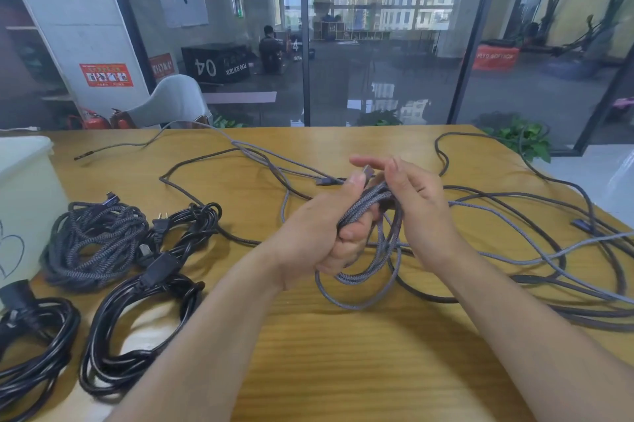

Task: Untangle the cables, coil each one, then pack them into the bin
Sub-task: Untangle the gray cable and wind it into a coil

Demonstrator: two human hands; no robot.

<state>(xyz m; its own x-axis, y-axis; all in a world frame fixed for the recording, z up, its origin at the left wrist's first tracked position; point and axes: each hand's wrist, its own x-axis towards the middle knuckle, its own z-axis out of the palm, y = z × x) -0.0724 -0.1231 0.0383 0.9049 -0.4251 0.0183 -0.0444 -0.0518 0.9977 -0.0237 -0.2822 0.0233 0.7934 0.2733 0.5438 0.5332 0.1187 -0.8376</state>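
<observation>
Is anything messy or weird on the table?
Yes. On the right side of the wooden table, loose cables still sprawl in crossing loops. One runs off the right edge. The three coiled bundles lie tidy on the left beside the white bin, not yet packed. Nothing looks broken.

Wooden table (343, 370), glass partition wall (394, 44), white chair (171, 98), daylit gym beyond

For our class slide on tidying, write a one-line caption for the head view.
Left hand grips a half-coiled grey braided cable as right hand feeds it; coiled cables wait beside.
</observation>
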